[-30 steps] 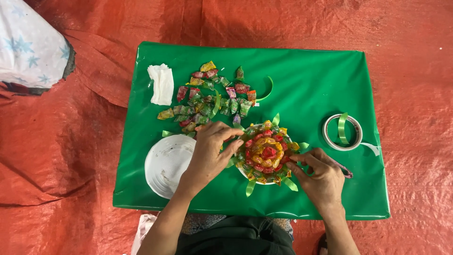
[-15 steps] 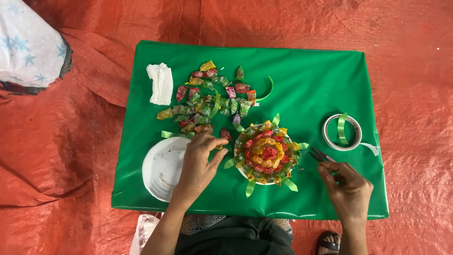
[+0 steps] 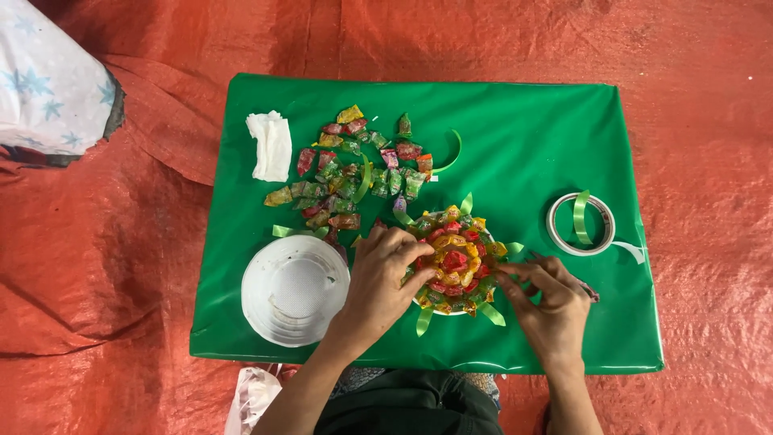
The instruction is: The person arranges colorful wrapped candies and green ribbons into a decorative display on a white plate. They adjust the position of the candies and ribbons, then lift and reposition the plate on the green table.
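Note:
A round arrangement of wrapped candies (image 3: pixel 455 259), red, orange and green with green ribbon loops around its rim, lies on the green board (image 3: pixel 523 145). My left hand (image 3: pixel 385 278) rests its fingers on the arrangement's left edge. My right hand (image 3: pixel 551 304) touches its right edge with pinched fingertips, and a small dark object pokes out behind this hand. A loose pile of wrapped candies (image 3: pixel 354 169) lies further up the board.
A white upturned plastic bowl (image 3: pixel 295 288) sits left of my left hand. A folded white tissue (image 3: pixel 270 145) lies at the upper left. A tape roll (image 3: pixel 580 223) with green ribbon stands at the right. An orange tarp (image 3: pixel 105 266) surrounds the board.
Both hands drew away from the candy arrangement half a second ago, and have now returned to its left and right edges.

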